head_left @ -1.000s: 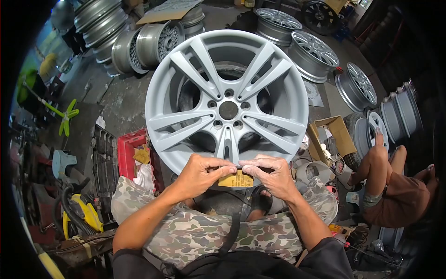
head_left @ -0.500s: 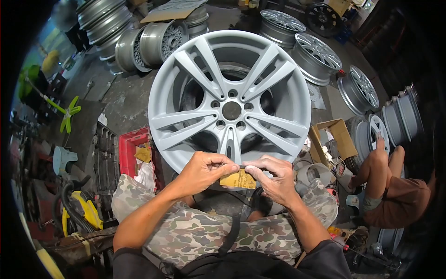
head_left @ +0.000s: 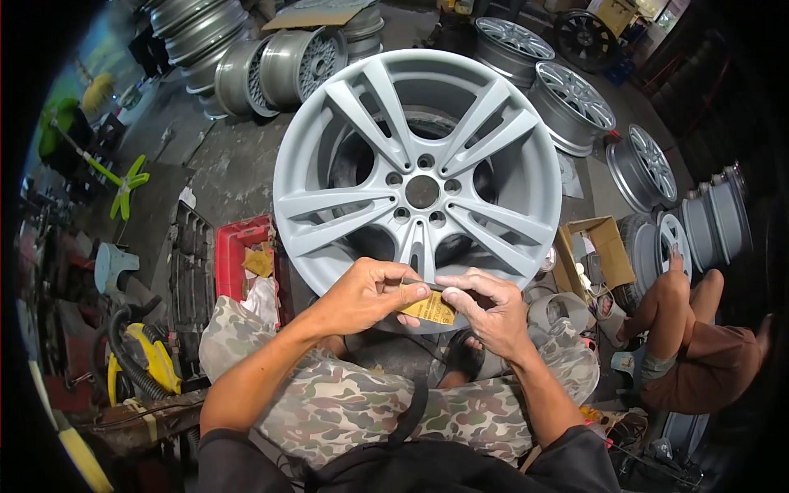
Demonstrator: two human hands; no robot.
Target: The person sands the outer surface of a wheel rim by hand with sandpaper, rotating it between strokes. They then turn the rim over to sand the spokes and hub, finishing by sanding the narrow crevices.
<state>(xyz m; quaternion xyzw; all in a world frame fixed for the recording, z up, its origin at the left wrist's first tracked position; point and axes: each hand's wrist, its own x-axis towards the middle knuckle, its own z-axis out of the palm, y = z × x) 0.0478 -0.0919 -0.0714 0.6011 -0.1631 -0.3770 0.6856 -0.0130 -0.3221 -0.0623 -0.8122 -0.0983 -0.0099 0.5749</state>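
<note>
Both thumbs and fingers pinch a small yellow piece of sandpaper [head_left: 429, 311] with dark print on its back. My left hand [head_left: 370, 297] is closed on its left part, and my right hand [head_left: 491, 316] grips the upper right part. A dark edge runs along the top of the piece, between the fingertips. Just beyond my hands, a large pale grey wheel rim [head_left: 411, 177] lies face up, with paired spokes and a round centre hole. My fingers partly cover its near edge.
A red crate [head_left: 233, 263] with paper scraps stands to the left, near a yellow-and-black machine [head_left: 152, 361] with a hose. To the right are a cardboard box [head_left: 612, 255] and a seated person [head_left: 699, 353] touching another rim. More rims [head_left: 571, 103] stand around the back.
The sandpaper has tilted, and my left fingers now reach below it. My view has shifted slightly, so the wheel rim appears farther right.
</note>
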